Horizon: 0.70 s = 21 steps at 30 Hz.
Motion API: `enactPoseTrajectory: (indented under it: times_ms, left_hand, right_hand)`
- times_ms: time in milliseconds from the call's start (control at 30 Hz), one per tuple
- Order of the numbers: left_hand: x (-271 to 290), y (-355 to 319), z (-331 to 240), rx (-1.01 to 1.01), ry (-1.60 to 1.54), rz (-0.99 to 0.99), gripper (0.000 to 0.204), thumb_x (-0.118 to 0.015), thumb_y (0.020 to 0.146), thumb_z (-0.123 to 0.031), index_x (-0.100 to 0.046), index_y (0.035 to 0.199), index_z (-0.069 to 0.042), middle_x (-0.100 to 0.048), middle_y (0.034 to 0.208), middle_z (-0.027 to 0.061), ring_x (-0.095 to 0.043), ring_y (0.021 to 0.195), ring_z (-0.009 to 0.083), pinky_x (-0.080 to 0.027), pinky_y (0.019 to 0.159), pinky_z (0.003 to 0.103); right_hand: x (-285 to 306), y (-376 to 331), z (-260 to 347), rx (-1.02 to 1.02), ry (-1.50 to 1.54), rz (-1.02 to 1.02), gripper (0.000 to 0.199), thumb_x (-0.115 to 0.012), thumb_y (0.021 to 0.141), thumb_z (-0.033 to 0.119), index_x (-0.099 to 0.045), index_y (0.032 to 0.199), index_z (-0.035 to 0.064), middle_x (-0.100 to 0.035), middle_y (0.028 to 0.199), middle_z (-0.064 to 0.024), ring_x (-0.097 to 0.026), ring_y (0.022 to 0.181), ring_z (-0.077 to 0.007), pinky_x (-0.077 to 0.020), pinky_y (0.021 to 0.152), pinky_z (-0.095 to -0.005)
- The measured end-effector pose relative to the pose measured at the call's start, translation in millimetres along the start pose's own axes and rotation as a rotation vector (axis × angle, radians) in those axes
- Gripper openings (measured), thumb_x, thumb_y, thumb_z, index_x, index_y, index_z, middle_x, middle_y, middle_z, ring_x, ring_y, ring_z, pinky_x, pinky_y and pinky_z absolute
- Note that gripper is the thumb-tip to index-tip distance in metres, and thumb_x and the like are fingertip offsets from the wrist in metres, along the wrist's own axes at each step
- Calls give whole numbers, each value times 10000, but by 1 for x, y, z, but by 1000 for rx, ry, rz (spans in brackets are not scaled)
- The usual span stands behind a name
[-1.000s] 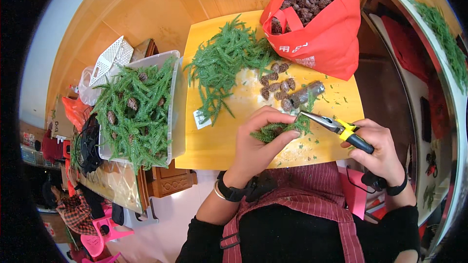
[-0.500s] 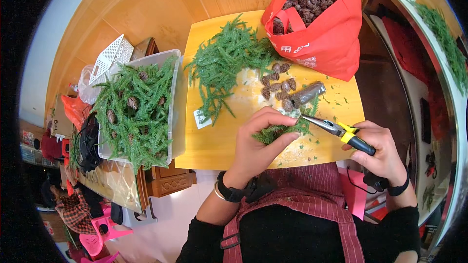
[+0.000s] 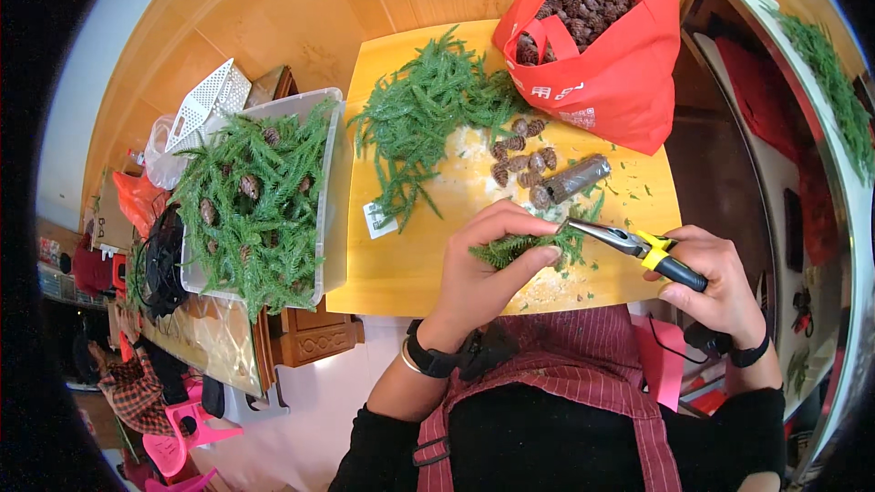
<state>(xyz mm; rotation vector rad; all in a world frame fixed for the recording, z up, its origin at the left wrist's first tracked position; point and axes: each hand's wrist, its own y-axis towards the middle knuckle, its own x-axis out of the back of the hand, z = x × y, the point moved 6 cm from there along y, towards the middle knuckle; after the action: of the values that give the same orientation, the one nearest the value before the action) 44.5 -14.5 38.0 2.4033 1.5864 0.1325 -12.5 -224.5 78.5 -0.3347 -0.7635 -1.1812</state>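
Two hands work at the near edge of a yellow table. The left hand is curled around a green sprig, thumb and fingers closed on it just above the table edge; the palm hides how much of the sprig lies inside the grip. The right hand is closed around the yellow-and-black handles of pliers, whose tip meets the sprig at the left fingertips. Whether the tip pinches anything there is too small to make out.

Just beyond the hands lie a few loose cones and a dark roll, its make unclear. A pile of green sprigs covers the far left of the table, with a small white tag near its edge. A red bag full of cones stands at the far right corner, its lower side hanging over the table edge.

Left of the table, a clear bin holds more sprigs with cones among them. A white basket shows behind it, partly covered. More greenery runs along the right rim, bent and blurred by the lens. The person's striped apron fills the lower middle.
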Motion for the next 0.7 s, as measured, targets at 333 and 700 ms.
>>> enactPoseTrajectory:
  times_ms: [333, 700]
  left_hand:
    - [1, 2, 1, 91, -84, 60, 152, -613, 690, 84, -616, 836, 40, -541, 812, 84, -555, 733, 152, -480, 656, 253]
    - [-4, 1, 8, 199, -246, 27, 139, -610, 695, 57, -603, 831, 27, -542, 825, 80, -534, 743, 139, -475, 657, 244]
  right_hand:
    - [6, 3, 17, 76, -242, -75, 387, -694, 659, 347, -517, 612, 7, -427, 529, -90, -528, 627, -312, -439, 635, -368]
    - [8, 3, 16, 62, -168, -24, 331, -667, 687, 326, -556, 659, 16, -486, 556, -97, -522, 612, -311, -449, 711, -374]
